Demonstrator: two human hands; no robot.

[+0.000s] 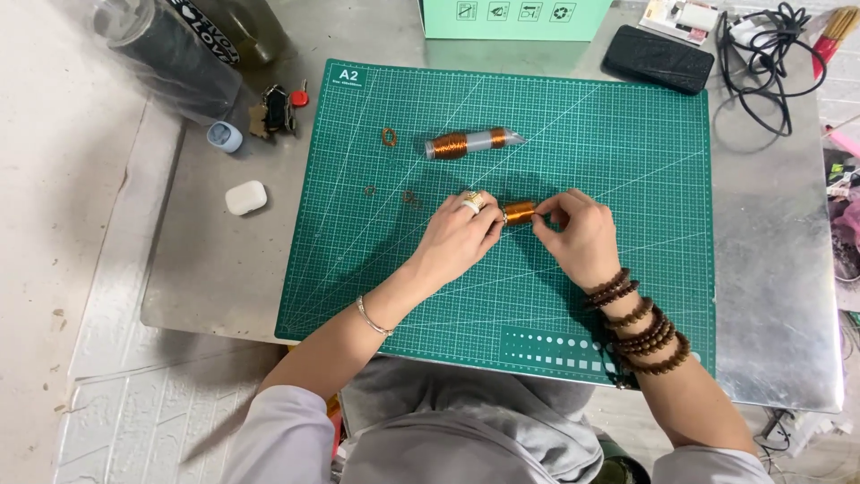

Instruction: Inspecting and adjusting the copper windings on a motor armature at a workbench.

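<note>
Near the middle of the green cutting mat [627, 179], a small copper wire coil [518, 213] held level between both hands. Left hand [461, 237] pinched shut on one end, right hand [578, 235] pinched on the other, likely to keep the winding taut. Toward the mat's far edge, a clear tube wound with copper [470, 142], lying apart. Beyond the mat's left edge, a white earbud case [245, 197].

We note a bare metal table [770, 269] with a dull, scuffed, faintly reflective top, its near-left corner rounded. It stands on a pale concrete floor [63, 224], stained in places. At lower left lies a white embossed floor panel [134, 421] with a raised pattern. Lighting is even and diffuse, with soft shadows.
</note>
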